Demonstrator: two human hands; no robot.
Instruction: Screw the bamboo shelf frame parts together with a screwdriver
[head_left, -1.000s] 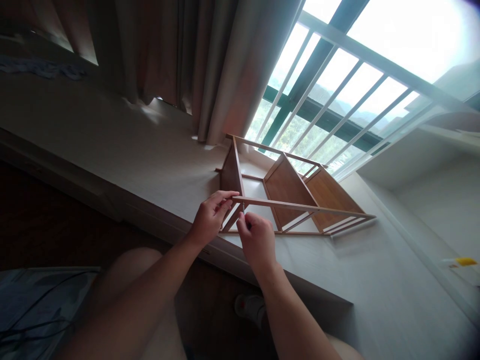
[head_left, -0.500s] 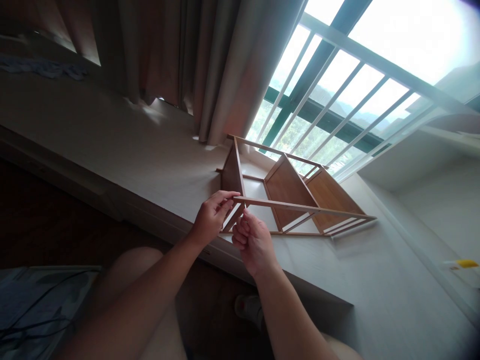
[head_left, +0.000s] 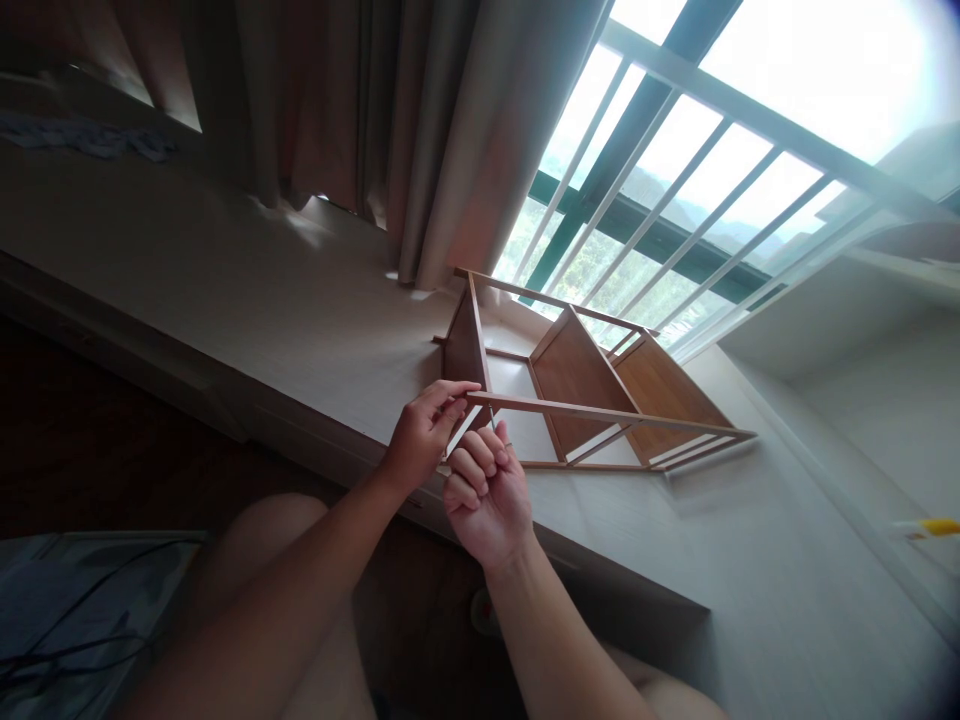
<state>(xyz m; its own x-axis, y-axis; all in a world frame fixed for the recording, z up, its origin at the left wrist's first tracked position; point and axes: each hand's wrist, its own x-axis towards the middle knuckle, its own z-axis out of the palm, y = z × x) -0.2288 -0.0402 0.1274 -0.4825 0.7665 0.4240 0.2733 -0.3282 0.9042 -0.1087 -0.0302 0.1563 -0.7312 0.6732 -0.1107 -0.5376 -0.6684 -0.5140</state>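
Right hand rolled further palm-up vs 0.5 s ago; grip curled tight on thin tool, tip at near rail of wooden shelf. Left hand unchanged, pinching rail end. Shelf hasn't moved, lying on window ledge.

1. The wooden rack is brown, with slim rails and three flat panels between them. The left panel looks darker, the right panel more orange.
2. It lies down on the pale ledge, and its panels stand on edge, slanting in the view.
3. Its near rail runs raised above the ledge; its left end is held by the left hand.
4. The thin tool points up from the right hand to this rail; its handle is hidden.
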